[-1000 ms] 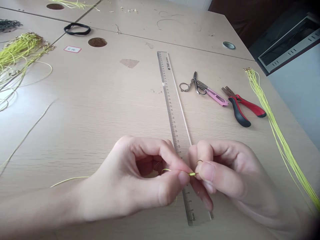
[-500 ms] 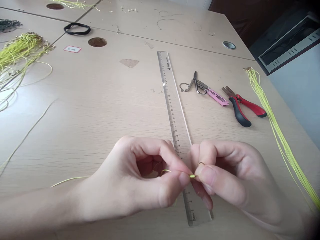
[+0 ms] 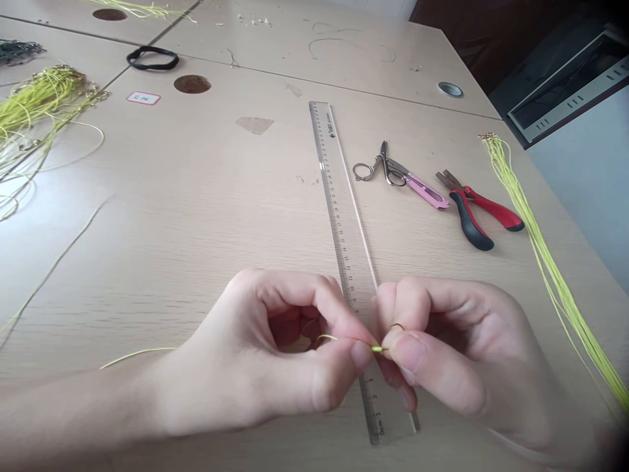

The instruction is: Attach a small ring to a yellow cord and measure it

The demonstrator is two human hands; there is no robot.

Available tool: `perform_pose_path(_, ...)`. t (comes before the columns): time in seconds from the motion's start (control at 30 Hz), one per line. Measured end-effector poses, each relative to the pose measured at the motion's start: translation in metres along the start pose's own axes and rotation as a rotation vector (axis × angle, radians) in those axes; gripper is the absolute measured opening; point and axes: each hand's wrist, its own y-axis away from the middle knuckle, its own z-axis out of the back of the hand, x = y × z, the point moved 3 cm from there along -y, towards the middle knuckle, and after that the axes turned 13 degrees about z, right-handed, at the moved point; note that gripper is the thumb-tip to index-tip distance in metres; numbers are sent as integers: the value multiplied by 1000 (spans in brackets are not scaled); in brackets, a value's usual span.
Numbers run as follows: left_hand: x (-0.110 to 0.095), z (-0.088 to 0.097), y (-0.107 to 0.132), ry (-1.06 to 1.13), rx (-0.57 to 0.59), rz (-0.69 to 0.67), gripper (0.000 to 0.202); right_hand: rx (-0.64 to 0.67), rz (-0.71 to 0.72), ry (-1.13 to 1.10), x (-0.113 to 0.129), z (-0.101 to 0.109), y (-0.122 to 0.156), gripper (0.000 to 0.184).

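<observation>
Hands are brought close together, the left hand (image 3: pixel 258 347) and right hand (image 3: pixel 455 354) pinching a short yellow-green cord (image 3: pixel 377 349) at the fingertips, so it is held taut above a clear plastic ruler (image 3: pixel 346 223) on the tabletop (image 3: pixel 171 262).

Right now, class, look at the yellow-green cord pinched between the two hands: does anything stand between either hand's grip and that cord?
Nothing visible does. The left hand and right hand pinch the yellow-green cord directly at their fingertips. The clear ruler lies beneath, not between.
</observation>
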Motion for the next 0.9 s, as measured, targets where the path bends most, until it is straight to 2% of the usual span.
perform_pose_path(0.27, -2, 1, 0, 2, 2, -24, 9, 39, -46, -60, -2, 1, -2, 28)
perform_pose_path(0.9, 0, 1, -1, -14, -7, 13, 10, 0, -33, -10, -1, 1, -1, 28)
